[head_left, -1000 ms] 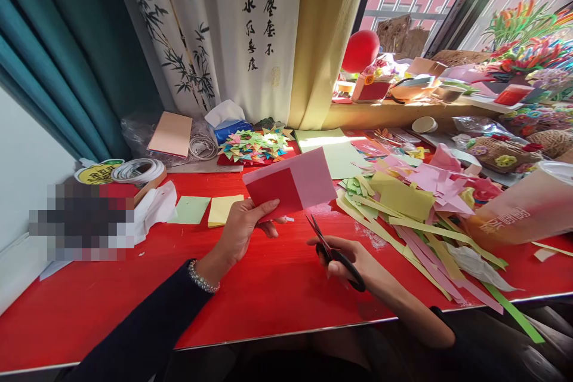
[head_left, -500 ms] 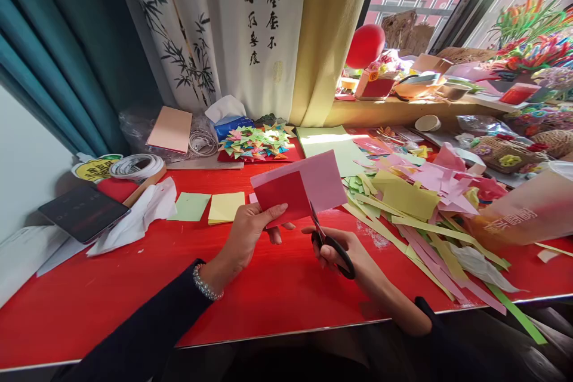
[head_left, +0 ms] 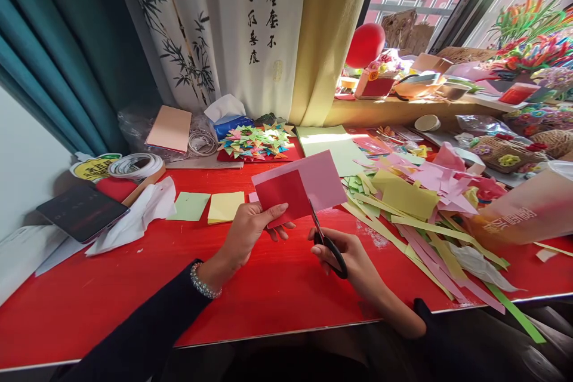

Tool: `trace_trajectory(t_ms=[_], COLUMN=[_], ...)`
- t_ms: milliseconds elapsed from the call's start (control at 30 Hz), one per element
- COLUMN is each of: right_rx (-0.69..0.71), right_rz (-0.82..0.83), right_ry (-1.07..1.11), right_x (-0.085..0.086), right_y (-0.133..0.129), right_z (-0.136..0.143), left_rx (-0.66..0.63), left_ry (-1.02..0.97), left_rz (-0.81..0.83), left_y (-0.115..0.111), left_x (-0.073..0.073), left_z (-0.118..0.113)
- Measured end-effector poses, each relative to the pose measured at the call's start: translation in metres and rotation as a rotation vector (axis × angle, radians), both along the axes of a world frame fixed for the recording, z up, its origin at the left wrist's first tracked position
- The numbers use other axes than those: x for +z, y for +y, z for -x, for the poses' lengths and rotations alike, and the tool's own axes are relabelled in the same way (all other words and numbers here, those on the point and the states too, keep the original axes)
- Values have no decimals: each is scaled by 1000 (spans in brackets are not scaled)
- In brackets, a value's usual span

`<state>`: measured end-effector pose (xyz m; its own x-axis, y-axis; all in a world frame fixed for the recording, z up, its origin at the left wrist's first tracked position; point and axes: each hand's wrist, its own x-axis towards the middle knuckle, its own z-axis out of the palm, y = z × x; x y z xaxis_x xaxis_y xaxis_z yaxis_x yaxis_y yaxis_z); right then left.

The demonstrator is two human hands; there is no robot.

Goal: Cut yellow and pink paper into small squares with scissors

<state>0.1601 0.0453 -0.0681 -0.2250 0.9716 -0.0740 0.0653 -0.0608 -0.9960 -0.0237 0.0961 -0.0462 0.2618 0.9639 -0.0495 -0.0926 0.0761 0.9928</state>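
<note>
My left hand (head_left: 253, 230) pinches a red square (head_left: 282, 194) against a larger pink sheet (head_left: 324, 179), holding both above the table. Black-handled scissors (head_left: 331, 250) are in my right hand (head_left: 347, 253), their blades pointing up at the sheet's lower edge, beside the red square's right side. Behind my left wrist, a green paper square (head_left: 191, 206) and a stack of yellow squares (head_left: 225, 207) lie on the table. A bit of pink paper (head_left: 253, 197) shows behind my left hand.
Paper strips and scraps (head_left: 416, 215) heap up on the right of the red table (head_left: 268, 310), beside a translucent cup (head_left: 528, 209). Folded paper stars (head_left: 255, 142) and a light green sheet (head_left: 331, 149) lie at the back. A black device (head_left: 82, 212) is on the left.
My right hand has shifted slightly, and the scissors now stand more upright with their blades closer together. The pink sheet has moved a little.
</note>
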Motion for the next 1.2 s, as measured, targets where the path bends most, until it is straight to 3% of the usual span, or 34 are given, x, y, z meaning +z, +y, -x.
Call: trace_trajectory(t_ms=[1200], right_rx=[-86], right_rz=[10], right_ry=[20], right_x=[6], right_y=[4], right_z=[10], left_rx=[-60], left_ry=[105], left_rz=[-17], left_y=[-4], left_x=[1], left_z=[-1])
